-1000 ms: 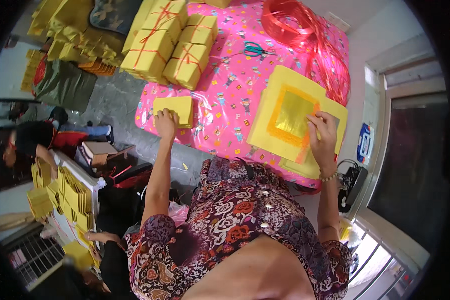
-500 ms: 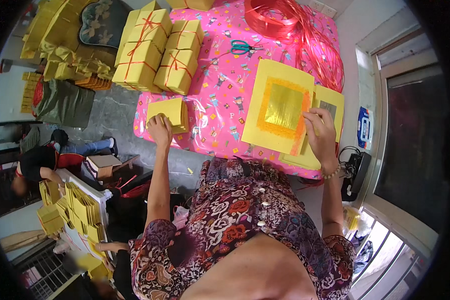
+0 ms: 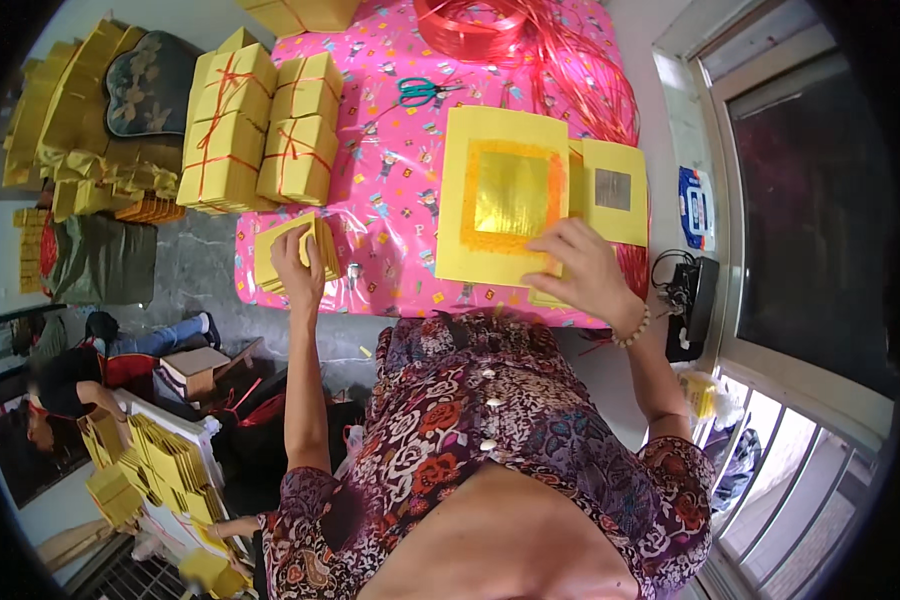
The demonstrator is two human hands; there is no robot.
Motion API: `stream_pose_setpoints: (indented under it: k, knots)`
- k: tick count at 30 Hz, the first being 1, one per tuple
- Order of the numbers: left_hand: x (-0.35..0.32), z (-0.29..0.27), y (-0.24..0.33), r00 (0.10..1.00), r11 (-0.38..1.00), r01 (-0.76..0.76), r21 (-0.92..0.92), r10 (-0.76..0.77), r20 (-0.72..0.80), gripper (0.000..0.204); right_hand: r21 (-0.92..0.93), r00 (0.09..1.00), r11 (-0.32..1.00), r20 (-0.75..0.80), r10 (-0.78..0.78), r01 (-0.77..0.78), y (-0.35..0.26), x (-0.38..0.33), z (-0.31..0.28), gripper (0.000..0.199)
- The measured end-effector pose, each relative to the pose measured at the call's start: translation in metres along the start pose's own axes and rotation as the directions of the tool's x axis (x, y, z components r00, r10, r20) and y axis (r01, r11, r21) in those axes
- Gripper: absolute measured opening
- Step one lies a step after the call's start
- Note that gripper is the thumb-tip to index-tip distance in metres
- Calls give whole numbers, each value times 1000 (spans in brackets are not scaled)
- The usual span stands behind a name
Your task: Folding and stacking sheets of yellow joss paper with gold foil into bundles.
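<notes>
My left hand (image 3: 298,265) grips a small stack of folded yellow paper (image 3: 268,262) near the table's left front edge, fingers bent over the top and thumb at its right side. A large yellow paper sheet (image 3: 455,200) with a gold foil square in an orange border lies in front of me. Over its lower right corner is my right hand (image 3: 585,268), fingers spread apart and nothing visibly pinched; the hand hides that corner. Further right, partly under the large sheet, lies a yellow sheet with a silver square (image 3: 610,190).
Red-tied yellow paper bundles (image 3: 230,145) stand at the back left of the pink-covered table (image 3: 385,255). Teal scissors (image 3: 422,92) and a red ribbon coil (image 3: 475,35) lie further back. At the left, another person (image 3: 65,380) is beside a table of yellow stacks (image 3: 170,455).
The whole view has shifted, moving the scene leftward. My right hand has let go of the large sheet's right edge and reaches over its lower right corner. The left-hand stack is more fanned.
</notes>
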State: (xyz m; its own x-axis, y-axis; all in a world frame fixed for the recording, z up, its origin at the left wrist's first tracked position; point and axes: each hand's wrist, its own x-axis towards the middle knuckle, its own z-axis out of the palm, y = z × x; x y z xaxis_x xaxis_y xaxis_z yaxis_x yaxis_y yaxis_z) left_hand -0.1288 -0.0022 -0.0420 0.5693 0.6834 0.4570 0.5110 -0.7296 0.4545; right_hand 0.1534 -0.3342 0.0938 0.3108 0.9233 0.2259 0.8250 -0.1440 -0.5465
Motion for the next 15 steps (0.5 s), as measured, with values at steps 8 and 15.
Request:
stream_pose_setpoints:
  k: [8, 15]
  knots:
    - [44, -16, 154, 839, 782, -316, -538, 495, 225, 22, -75, 989, 993, 122, -80, 90, -6, -3, 5, 35]
    - [44, -6, 204, 617, 668, -423, -612, 707, 345, 30, 6, 980, 998, 191, -56, 56, -1, 3, -9, 23]
